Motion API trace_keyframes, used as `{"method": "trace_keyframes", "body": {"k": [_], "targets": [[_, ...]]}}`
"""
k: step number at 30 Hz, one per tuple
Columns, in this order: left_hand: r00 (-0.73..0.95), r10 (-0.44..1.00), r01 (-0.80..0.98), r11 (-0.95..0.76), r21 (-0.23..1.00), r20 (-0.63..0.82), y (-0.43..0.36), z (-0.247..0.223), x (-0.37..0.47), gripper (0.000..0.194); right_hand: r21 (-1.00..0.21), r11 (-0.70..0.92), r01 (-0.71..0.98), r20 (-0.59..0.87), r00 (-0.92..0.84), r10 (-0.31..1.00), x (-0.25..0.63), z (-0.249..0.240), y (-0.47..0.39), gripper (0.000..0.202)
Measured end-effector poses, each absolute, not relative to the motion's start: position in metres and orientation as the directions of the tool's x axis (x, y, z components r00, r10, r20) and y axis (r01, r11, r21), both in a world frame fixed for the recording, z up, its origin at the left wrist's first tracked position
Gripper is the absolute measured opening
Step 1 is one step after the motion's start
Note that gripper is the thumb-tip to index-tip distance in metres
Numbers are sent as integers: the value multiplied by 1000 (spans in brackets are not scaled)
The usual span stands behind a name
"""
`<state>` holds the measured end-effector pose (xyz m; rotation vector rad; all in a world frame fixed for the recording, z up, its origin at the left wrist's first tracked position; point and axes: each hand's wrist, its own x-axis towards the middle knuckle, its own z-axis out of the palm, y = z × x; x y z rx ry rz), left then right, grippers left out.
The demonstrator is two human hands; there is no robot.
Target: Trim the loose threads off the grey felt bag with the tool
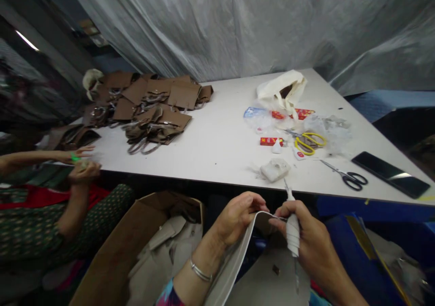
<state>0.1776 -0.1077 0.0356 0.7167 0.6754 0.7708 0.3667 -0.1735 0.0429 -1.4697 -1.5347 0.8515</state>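
Just below the table's front edge, my left hand [239, 215] is closed on the upper edge of a light beige bag piece [234, 270]. My right hand [302, 229] is wrapped round a thin tool [292, 233] with a white wrapped handle, its metal tip pointing up. The right thumb and fingertips are also at the beige edge, close beside my left fingers. A small dark metal piece [276, 270] shows on the beige material. On the table, just beyond the tool's tip, lies a whitish block [275, 169].
Brown bags [156, 111] cover the table's left part. Yellow scissors [309, 143], black scissors [346, 174], a phone [390, 174] and a cream cloth bag [283, 88] lie right. Another person's hands [84, 165] work at left, near a cardboard box [115, 247] of beige pieces.
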Motion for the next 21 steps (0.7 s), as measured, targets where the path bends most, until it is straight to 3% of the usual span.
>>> {"method": "trace_keyframes", "body": {"k": [11,15,18,21], "targets": [[381,898,-236,325,916,-220,-132,30,133,47,-849,165,503,215,43,976,352,44,-188,17],[20,993,-142,119,983,-117,-142,36,102,31,-801,209,561,264,17,964,348,48,-187,18],[-318,948,5,0,1000,2,-169,47,63,16,-768,225,599,277,-6,961,341,50,-183,18],[-520,815,367,-58,929,256,-216,62,31,10,-737,240,632,273,-46,961,332,48,-174,17]]}}
